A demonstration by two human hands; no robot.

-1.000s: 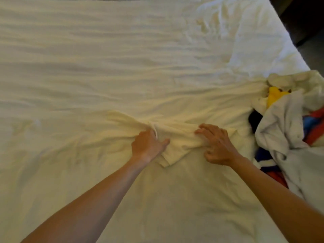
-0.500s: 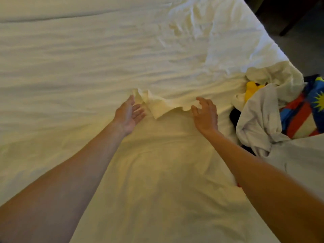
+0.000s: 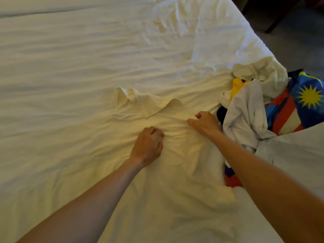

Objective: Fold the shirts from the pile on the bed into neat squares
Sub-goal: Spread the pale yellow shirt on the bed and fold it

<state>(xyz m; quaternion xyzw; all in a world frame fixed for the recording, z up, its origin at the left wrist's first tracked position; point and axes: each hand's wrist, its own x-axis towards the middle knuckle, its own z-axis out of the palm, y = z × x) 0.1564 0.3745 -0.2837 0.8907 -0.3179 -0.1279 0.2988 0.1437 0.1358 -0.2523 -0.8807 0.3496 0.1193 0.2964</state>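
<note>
A cream collared shirt (image 3: 157,172) lies spread on the white bed (image 3: 87,58), its collar (image 3: 154,106) pointing away from me. My left hand (image 3: 148,146) has its fingers curled into the shirt's cloth just below the collar. My right hand (image 3: 204,122) pinches the cloth at the shirt's right shoulder. The pile of shirts (image 3: 254,111) sits at the bed's right edge: white, yellow, dark, and red-and-blue pieces tangled together.
A blue garment with a yellow sun print (image 3: 309,97) hangs at the far right of the pile. The bed's right edge (image 3: 252,32) drops to a dark floor. Wrinkled sheet stretches to the left and far side.
The collar was lifted half a second ago; it now lies flat farther up the bed. Both hands moved back toward me and curled into the shirt's cloth.
</note>
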